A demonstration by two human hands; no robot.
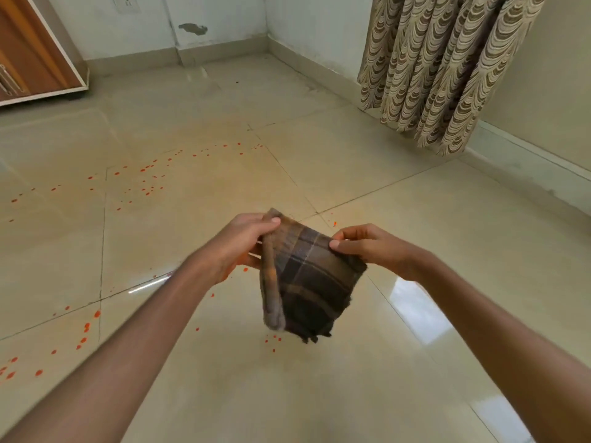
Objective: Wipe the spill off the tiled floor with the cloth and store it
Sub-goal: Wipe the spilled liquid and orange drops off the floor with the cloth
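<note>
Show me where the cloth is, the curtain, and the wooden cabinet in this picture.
cloth (315,276): head view, on the middle of the hanging checked fabric held between both hands.
curtain (447,65): head view, on the patterned folds at upper right.
wooden cabinet (28,52): head view, on its brown door panel at upper left.

The floor (367,174) is laid in large cream tiles, glazed and very glossy, mirroring a bright window patch near right and a streak of light near left. The spill (140,180) reads as small wet orange-red drops, shiny on the glaze, scattered over the left side. The cloth (307,279) is a soft woven fabric, matt, brown check with a slightly fuzzy nap and frayed threads at its lower edge. Far right, the curtain (447,65) is heavy textile with a raised scalloped pattern. Far left, the cabinet (35,55) shows smooth polished wood with a pale edge. The wall (224,17) is matt paint, chipped in one patch.
</note>
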